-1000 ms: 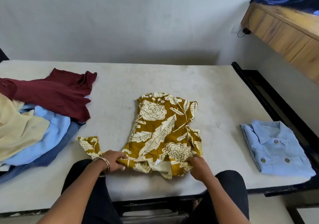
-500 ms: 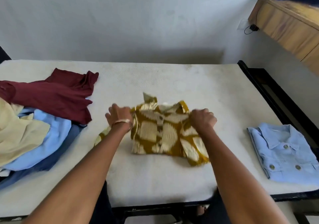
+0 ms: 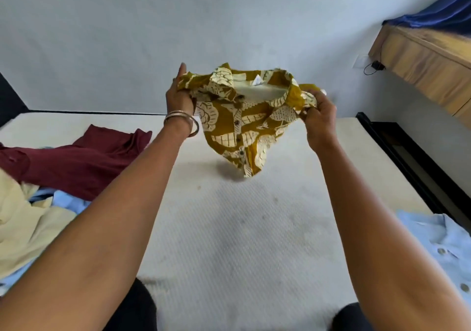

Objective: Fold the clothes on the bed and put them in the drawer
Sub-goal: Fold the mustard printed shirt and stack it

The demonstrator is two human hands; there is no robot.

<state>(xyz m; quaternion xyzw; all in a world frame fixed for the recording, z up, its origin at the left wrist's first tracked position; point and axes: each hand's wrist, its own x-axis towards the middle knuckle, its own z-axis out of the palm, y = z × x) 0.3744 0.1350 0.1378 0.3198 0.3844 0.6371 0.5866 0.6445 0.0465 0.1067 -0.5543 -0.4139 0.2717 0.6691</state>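
Above the bed (image 3: 229, 241), both hands hold a folded mustard print shirt (image 3: 244, 119) aloft, left hand (image 3: 179, 98) and right hand (image 3: 318, 114) each gripping a shoulder. Folding appears mid-step; next it likely needs laying flat near the blue shirt (image 3: 441, 249).

Matt printed cloth shirt (image 3: 239, 124); quilted, textured mattress (image 3: 229, 241).

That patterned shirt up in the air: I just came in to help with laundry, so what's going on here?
A person is holding the mustard floral shirt up above the bed, left hand and right hand each gripping a shoulder. It hangs clear of the mattress. A folded light blue shirt lies at the right; a heap of unfolded clothes waits at the left.
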